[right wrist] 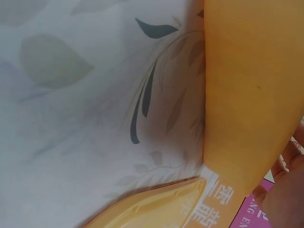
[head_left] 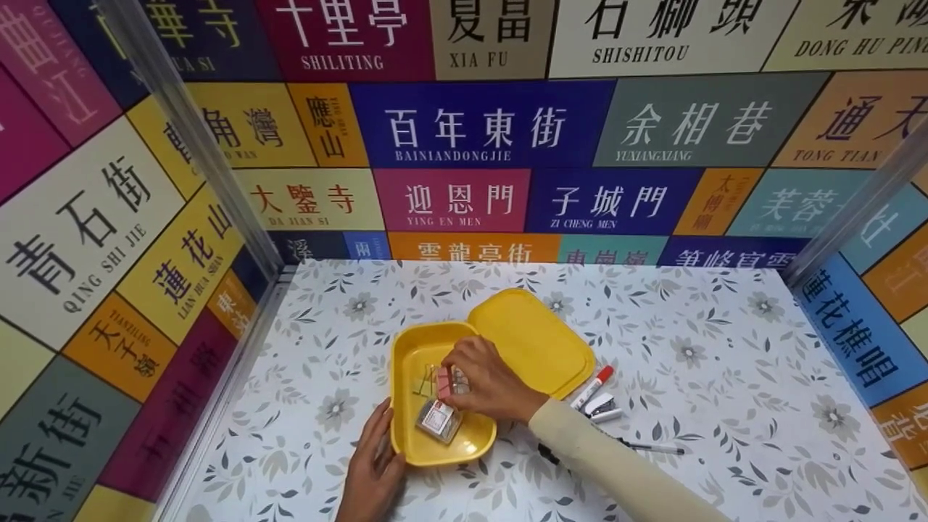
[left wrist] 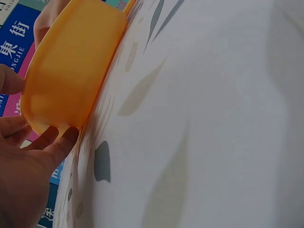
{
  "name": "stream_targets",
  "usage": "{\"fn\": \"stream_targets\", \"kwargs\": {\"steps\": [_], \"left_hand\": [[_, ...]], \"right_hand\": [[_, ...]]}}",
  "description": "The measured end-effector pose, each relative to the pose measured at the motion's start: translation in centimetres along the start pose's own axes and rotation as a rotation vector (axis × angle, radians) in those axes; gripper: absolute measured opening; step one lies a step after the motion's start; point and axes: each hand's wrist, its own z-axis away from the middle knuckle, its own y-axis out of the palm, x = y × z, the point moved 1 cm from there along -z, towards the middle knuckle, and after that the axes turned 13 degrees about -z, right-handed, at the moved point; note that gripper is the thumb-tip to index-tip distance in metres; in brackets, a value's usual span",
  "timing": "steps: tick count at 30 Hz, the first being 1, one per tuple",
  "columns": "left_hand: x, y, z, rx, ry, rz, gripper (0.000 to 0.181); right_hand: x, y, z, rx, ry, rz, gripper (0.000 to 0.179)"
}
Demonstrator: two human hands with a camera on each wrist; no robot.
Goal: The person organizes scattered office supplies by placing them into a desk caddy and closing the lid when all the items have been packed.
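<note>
My left hand (head_left: 373,460) grips the near-left corner of a yellow plastic box (head_left: 400,362), its fingers along the outer wall. In the left wrist view, several fingertips (left wrist: 69,137) touch that wall low down. My right hand (head_left: 484,380) reaches over the right rim and pinches a small pink item (head_left: 444,383) inside the box. A clear or greyish part shows beside the pink; the hand hides the rest. Below it lies a small clear case (head_left: 438,420) with a white-and-red label. A thin wire-like item (head_left: 424,380) is left of the pink one.
A yellow lid (head_left: 536,341) lies flat behind and right of the box. Right of it are a red-capped marker (head_left: 592,386), a white-and-black item (head_left: 600,406) and a dark pen (head_left: 656,449), partly behind my right sleeve (head_left: 609,464). Sign-covered panels (head_left: 478,123) enclose the floral tabletop (head_left: 326,333).
</note>
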Motion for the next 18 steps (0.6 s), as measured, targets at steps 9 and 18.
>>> {"fn": "stream_targets", "kwargs": {"steps": [9,18], "left_hand": [[0.04,-0.02,-0.05,0.012,0.019,0.018,0.073],[0.09,-0.13,0.00,0.011,0.061,0.005,0.070]], "right_hand": [[-0.02,0.08,-0.08,0.016,-0.001,0.036,0.053],[-0.07,-0.15,0.28,-0.033,-0.060,0.009,0.049]]}}
